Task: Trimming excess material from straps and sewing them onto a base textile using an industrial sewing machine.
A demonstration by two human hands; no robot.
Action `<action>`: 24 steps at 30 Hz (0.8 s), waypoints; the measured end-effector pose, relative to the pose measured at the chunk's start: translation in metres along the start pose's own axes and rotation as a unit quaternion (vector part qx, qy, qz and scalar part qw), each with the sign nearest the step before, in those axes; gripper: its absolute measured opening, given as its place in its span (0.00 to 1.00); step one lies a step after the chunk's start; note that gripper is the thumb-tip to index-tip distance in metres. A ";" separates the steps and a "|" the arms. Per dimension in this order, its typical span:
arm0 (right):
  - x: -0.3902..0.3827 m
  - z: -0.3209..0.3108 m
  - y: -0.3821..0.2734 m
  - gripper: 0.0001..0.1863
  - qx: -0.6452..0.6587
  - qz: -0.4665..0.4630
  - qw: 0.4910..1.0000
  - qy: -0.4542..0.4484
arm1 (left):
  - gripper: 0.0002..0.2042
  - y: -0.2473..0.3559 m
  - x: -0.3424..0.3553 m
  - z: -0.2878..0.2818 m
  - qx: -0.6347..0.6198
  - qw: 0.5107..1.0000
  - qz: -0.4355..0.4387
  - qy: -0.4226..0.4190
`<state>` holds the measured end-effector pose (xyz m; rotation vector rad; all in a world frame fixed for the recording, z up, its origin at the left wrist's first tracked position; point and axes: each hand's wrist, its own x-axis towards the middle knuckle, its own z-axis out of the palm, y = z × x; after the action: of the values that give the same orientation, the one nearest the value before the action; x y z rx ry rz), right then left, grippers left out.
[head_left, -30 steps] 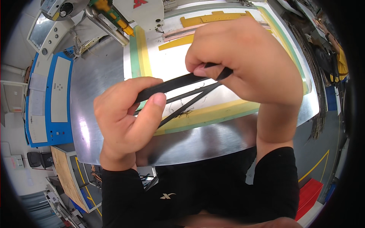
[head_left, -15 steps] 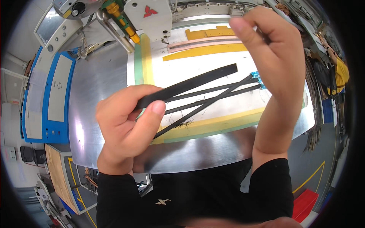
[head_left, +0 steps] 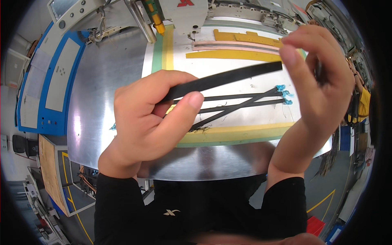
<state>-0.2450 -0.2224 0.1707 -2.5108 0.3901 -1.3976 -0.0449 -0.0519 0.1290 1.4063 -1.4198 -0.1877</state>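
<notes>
My left hand (head_left: 153, 116) grips a flat black strap (head_left: 232, 77) between thumb and fingers. The strap's free end points to the right, raised above the work surface. Close to that end is my right hand (head_left: 320, 69), its fingers curled and the thumb near the index fingertip. A small dark thing shows within its curl, too hidden to name. Below the held strap lie several narrow black straps (head_left: 241, 106), one crossing the others. Turquoise material (head_left: 286, 94) covers their right ends, and loose black threads lie beside them.
A sewing machine head (head_left: 185, 14) and a yellow-tipped tool (head_left: 158, 25) stand at the back. Yellow templates (head_left: 228, 56) and a pink strip (head_left: 237, 46) lie on the white surface. A metal tabletop (head_left: 110, 73) and a blue-framed cabinet (head_left: 53, 81) are leftward.
My left hand and the strap have shifted right in the picture. The right hand has come down and right, so the strap's end is now closer to its fingertips. The whole view has also shifted.
</notes>
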 end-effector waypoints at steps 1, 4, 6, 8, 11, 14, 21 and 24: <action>-0.003 0.003 -0.010 0.06 0.002 -0.002 1.000 -0.003 | 0.06 0.000 0.000 0.001 0.009 1.000 -0.004 0.005; -0.013 0.026 -0.041 0.13 0.011 -0.011 0.999 -0.034 | 0.06 -0.003 -0.002 0.007 0.014 1.000 0.007 0.018; -0.016 0.040 -0.038 0.14 -0.018 -0.081 0.995 -0.053 | 0.06 -0.003 -0.001 0.007 0.029 0.999 0.017 0.005; -0.016 0.040 -0.042 0.14 -0.031 -0.052 0.995 -0.080 | 0.06 -0.002 -0.001 0.009 0.027 0.999 0.028 -0.012; -0.011 0.037 -0.041 0.13 -0.025 -0.037 0.995 -0.093 | 0.07 0.002 -0.003 0.008 0.021 0.999 0.043 -0.003; -0.007 0.029 -0.026 0.14 -0.012 -0.029 0.999 -0.034 | 0.08 -0.002 0.001 0.006 0.001 1.000 0.018 -0.012; -0.004 0.010 -0.012 0.16 0.008 0.046 0.999 -0.021 | 0.09 0.002 -0.009 -0.001 -0.062 0.996 -0.037 0.051; -0.004 0.012 -0.009 0.16 0.015 0.048 0.998 -0.027 | 0.09 0.003 -0.007 0.000 -0.086 0.994 -0.035 0.052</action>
<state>-0.2364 -0.2113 0.1643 -2.4661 0.4687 -1.2876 -0.0486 -0.0453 0.1273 1.3064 -1.2389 -0.2717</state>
